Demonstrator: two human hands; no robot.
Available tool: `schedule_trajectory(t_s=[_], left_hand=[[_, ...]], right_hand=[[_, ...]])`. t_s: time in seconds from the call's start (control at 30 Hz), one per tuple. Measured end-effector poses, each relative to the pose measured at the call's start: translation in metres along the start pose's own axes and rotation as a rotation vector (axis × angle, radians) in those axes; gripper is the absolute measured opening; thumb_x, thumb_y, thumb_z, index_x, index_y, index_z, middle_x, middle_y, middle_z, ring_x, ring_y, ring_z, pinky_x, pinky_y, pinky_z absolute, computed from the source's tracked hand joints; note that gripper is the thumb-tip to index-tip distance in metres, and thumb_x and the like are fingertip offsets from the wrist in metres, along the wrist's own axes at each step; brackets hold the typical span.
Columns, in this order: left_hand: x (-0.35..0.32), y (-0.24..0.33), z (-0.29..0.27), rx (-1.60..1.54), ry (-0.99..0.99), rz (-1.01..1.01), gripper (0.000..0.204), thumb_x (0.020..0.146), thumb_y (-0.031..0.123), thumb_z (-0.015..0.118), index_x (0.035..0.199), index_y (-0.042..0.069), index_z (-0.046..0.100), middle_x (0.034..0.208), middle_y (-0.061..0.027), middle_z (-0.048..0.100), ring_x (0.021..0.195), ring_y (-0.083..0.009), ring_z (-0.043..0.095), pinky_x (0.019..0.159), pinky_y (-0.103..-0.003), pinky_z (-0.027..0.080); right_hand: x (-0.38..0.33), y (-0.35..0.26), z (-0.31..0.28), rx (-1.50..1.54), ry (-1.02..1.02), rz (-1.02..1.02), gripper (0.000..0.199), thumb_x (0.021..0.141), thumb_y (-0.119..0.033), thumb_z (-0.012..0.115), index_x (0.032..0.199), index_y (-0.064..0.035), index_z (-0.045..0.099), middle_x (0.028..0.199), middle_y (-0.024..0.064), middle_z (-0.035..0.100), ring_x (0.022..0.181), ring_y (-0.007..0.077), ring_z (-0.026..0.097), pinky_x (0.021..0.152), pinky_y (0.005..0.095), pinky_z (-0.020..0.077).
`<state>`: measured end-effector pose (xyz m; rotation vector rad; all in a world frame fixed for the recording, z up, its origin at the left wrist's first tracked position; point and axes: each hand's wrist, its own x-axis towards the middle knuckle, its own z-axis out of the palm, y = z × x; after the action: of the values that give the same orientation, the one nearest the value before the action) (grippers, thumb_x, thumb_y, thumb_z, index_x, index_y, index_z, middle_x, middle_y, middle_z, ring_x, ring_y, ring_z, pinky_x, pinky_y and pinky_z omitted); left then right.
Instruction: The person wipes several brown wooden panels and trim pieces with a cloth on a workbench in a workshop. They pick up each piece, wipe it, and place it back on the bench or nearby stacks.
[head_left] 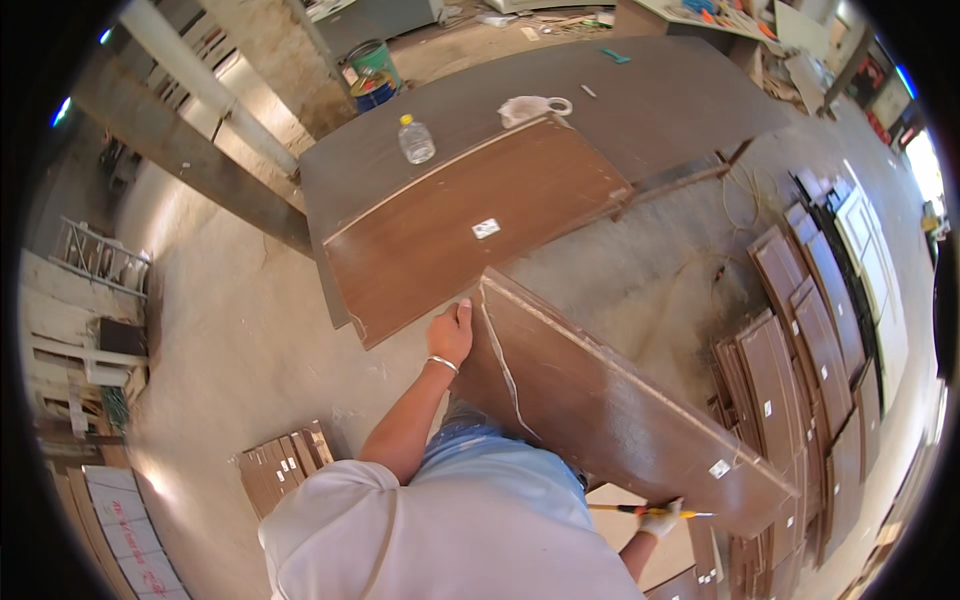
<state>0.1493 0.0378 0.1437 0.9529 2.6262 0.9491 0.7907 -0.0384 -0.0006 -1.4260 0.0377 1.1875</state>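
A long brown board [600, 370] is tilted in front of my body, with a white label near its right end and an uneven pale line along its left end. My left hand [451, 334], with a bracelet at the wrist, is closed on the board's upper left corner. My right hand [660, 518], which looks gloved, is closed around a thin tool [690, 514] with yellow, black and orange parts, at the board's lower right edge. The tool's exact kind is too small to tell. Another brown board [480, 230] lies on the dark worktable [660, 100] ahead.
On the worktable are a clear bottle [416, 140] with a yellow cap, a tape roll [560, 105] and a teal tool [615, 56]. Stacked brown panels [780, 370] stand at the right, more boards [285, 460] at the lower left. A metal post [190, 150] rises left of the table.
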Motion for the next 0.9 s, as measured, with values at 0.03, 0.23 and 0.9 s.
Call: schedule_trajectory(t_s=[0.03,0.23,0.9], left_hand=[[0.01,-0.027,-0.01,-0.023,0.041,-0.028,0.055,0.106,0.05,0.043,0.096,0.004,0.072,0.082,-0.0289,0.069,0.08,-0.0508,0.067,0.074,-0.059,0.052],[0.075,-0.176,-0.085,-0.049,0.225,-0.298,0.067,0.107,0.05,0.039,0.087,-0.006,0.071,0.086,-0.0342,0.068,0.085,-0.0522,0.067,0.075,-0.061,0.05],[-0.002,-0.413,-0.24,-0.014,0.436,-1.034,0.068,0.104,0.048,0.038,0.119,-0.011,0.068,0.119,-0.0351,0.067,0.112,-0.0544,0.063,0.099,-0.057,0.047]], right_hand=[[0.008,-0.009,0.031,-0.054,-0.048,-0.034,0.036,0.105,-0.04,0.055,0.127,-0.0127,0.064,0.117,0.0013,0.07,0.103,0.0206,0.066,0.087,0.0382,0.055],[-0.012,0.008,0.248,-0.176,-0.32,0.052,0.033,0.101,-0.022,0.062,0.129,-0.0054,0.063,0.126,0.0052,0.066,0.116,0.0248,0.063,0.105,0.0434,0.0496],[-0.189,0.292,0.667,-1.24,-0.44,-0.122,0.04,0.082,-0.025,0.084,0.107,0.0006,0.066,0.095,0.0111,0.065,0.07,0.0239,0.065,0.049,0.0381,0.0525]])
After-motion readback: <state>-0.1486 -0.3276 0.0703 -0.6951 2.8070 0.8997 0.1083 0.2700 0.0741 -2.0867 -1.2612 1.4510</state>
